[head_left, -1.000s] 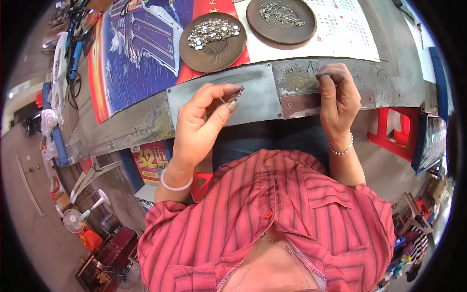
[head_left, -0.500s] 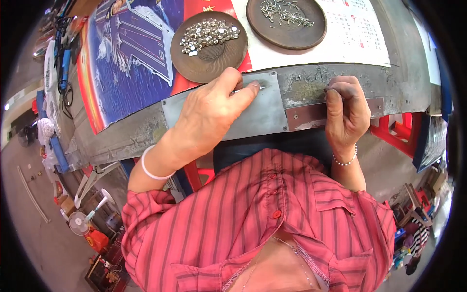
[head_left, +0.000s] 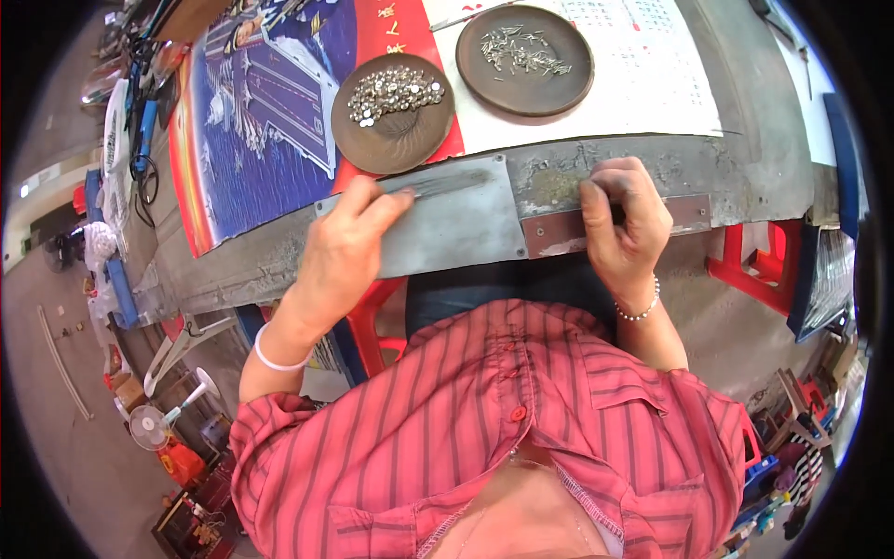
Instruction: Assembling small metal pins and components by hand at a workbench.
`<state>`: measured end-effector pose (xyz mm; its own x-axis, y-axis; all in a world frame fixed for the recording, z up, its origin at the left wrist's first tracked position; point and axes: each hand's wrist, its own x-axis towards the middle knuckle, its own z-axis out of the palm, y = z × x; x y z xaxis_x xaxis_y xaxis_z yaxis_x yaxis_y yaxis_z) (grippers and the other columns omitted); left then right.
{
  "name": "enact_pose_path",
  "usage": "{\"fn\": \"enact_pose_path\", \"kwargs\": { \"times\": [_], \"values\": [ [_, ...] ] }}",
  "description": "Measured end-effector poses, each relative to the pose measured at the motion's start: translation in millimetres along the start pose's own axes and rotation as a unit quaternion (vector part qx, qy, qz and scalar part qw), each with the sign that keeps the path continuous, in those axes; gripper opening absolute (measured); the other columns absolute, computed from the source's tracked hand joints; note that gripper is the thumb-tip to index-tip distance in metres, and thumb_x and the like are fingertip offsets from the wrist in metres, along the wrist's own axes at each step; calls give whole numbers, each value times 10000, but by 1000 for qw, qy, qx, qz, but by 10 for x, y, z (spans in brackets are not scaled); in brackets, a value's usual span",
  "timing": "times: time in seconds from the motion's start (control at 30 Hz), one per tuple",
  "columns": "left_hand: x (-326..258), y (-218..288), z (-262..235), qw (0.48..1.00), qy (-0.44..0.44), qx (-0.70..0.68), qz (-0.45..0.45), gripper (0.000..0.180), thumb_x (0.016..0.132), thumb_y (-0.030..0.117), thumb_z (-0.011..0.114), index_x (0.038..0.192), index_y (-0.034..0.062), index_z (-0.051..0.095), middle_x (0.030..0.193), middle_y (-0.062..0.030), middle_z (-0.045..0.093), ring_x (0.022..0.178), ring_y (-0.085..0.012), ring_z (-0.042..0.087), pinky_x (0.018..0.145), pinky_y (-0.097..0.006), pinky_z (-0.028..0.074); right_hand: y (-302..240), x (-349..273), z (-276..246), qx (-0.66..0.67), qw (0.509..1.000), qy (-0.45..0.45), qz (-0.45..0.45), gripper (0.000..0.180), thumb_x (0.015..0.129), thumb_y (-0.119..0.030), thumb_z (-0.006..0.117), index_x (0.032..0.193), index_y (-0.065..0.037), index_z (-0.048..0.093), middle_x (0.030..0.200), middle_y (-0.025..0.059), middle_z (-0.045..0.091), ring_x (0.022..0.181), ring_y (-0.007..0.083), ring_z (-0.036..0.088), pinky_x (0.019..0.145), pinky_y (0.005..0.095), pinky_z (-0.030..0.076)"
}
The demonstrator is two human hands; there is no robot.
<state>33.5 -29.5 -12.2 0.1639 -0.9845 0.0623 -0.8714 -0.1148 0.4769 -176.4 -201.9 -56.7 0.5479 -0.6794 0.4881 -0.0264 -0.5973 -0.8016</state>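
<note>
My left hand [head_left: 345,247] is closed in a pinch over the left part of a grey metal plate [head_left: 456,224] fixed at the bench edge. A tiny shiny tip shows at its fingertips, too small to name. Above the brown strip [head_left: 691,212] to the right, my right hand [head_left: 635,224] is also closed, thumb against curled fingers; whatever it may hold is hidden. Beyond the plate lies a round brown dish [head_left: 400,140] with many small shiny round metal pieces [head_left: 396,91]. A second brown dish [head_left: 526,98], farther right, holds thin metal pins [head_left: 521,51].
Under the dishes lies a printed poster [head_left: 270,158], blue and red on the left, white on the right. Worn grey bench top [head_left: 764,158] surrounds it. Red stools [head_left: 759,270] stand below the bench edge. A white fan [head_left: 149,427] is on the left.
My left hand has slid left along the metal plate, away from its right end. My right hand stays pinched above the brown strip. The whole view has shifted slightly.
</note>
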Motion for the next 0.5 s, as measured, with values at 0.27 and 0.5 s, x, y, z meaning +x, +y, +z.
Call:
{"fn": "enact_pose_path", "kwargs": {
  "times": [0.27,0.5],
  "values": [
    [284,167,206,995,-19,41,91,245,770,35,543,1012,61,577,845,-116,471,728,-278,589,569,-385,474,-68,-7,13,-35,999,-7,-3,130,803,-48,657,760,0,544,687,100,536,543,207,511,502,280,421],
    [65,66,143,999,18,10,36,254,803,-32,539,1041,34,602,842,-117,519,715,-295,583,607,-370,468,-237,-80,106,83,993,-51,68,75,808,-9,614,791,16,545,750,91,551,584,132,517,522,250,423]
  ]
}}
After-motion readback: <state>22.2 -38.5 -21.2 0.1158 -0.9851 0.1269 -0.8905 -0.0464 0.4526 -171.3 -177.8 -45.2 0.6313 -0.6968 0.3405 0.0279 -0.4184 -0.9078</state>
